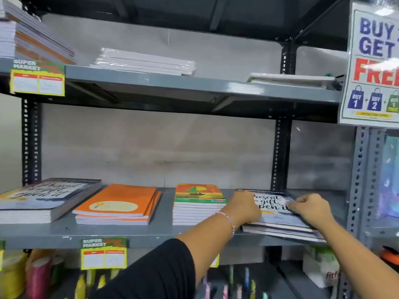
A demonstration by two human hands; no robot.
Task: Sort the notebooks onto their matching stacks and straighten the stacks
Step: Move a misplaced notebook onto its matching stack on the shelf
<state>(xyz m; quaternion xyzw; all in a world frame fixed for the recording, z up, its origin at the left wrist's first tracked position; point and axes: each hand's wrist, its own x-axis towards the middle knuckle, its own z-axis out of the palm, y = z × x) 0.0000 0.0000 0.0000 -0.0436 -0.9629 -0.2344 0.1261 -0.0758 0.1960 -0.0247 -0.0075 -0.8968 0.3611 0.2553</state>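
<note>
On the grey middle shelf [129, 234] lie several notebook stacks. At the right end is a low stack of "present is a gift" notebooks [278, 214], skewed, its front corner hanging over the shelf edge. My left hand [244, 207] presses on the stack's left side, fingers curled over its edge. My right hand [311, 207] grips the top notebook near its right edge. To the left stand a sailboat-cover stack [197, 203], an orange stack [117, 205] and a taller "gift" stack [46, 198] turned the other way.
The upper shelf [194, 85] carries wrapped white pads [146, 61], a tall pile at the left [32, 39] and a flat pack at the right [291, 79]. A "buy, get free" sign [373, 65] hangs at the right upright. Thread spools and pens sit below.
</note>
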